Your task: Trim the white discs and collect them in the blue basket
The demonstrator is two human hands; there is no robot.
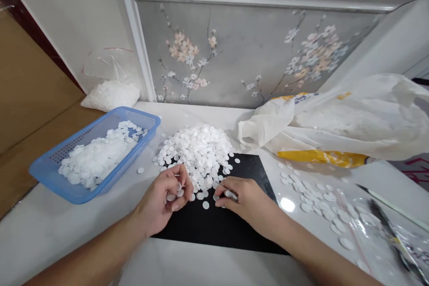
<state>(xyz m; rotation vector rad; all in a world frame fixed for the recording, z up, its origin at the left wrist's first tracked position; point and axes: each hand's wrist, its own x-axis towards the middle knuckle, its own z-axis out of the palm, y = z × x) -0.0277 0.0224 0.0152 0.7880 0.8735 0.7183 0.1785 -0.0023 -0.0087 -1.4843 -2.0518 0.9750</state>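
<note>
A heap of small white discs [201, 147] lies on the white table and over the back edge of a black mat [214, 228]. Left of the heap's front, my left hand [164, 196] is curled around several white discs, which show between its fingers. My right hand [244, 196] pinches a thin grey metal tool [231, 195] at the heap's front right; the tool's tip points toward the discs. One loose disc [205, 205] lies on the mat between my hands.
A blue basket [75, 194] holding white discs stands at the left, with a clear bag of white pieces [110, 95] behind it. A white and yellow plastic bag [335, 132] lies back right. Scattered discs [315, 196], a clear bag and pens occupy the right. A framed floral panel [248, 53] stands behind.
</note>
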